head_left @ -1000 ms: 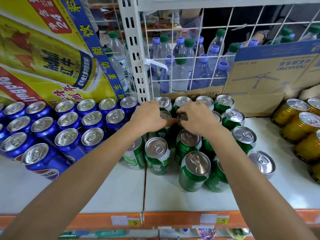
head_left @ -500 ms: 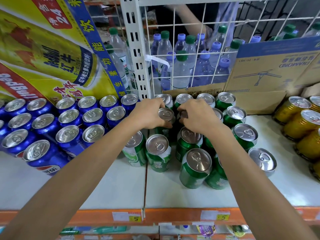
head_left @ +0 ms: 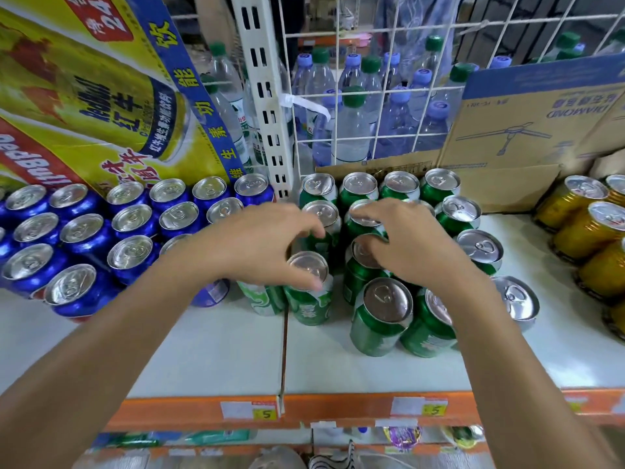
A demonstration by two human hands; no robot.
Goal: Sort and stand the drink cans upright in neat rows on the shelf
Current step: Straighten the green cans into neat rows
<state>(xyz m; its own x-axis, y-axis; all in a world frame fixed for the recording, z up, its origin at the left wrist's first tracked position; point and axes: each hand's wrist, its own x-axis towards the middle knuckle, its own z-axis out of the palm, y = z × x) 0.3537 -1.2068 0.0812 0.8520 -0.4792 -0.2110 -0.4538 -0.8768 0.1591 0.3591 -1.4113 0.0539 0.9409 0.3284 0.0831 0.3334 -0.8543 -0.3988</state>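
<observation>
Green drink cans (head_left: 380, 316) stand upright in a cluster on the white shelf (head_left: 209, 353), with silver tops facing up. My left hand (head_left: 257, 245) arches over a front green can (head_left: 309, 299), thumb on its top rim and fingers curled past its far side. My right hand (head_left: 409, 248) curls over a middle green can (head_left: 360, 269), fingertips near the rim of the can behind it (head_left: 363, 211). A back row of green cans (head_left: 400, 184) lines the cardboard. My hands and forearms hide several cans.
Blue cans (head_left: 132, 218) fill the shelf on the left under a yellow carton (head_left: 84, 96). Gold cans (head_left: 588, 228) lie at the right. A wire grid (head_left: 375, 93) with water bottles and a cardboard box (head_left: 527, 130) close the back. The orange shelf edge (head_left: 338, 411) carries price tags.
Both hands have drawn back from the rear rows toward me, onto cans nearer the front. The camera has tilted slightly.
</observation>
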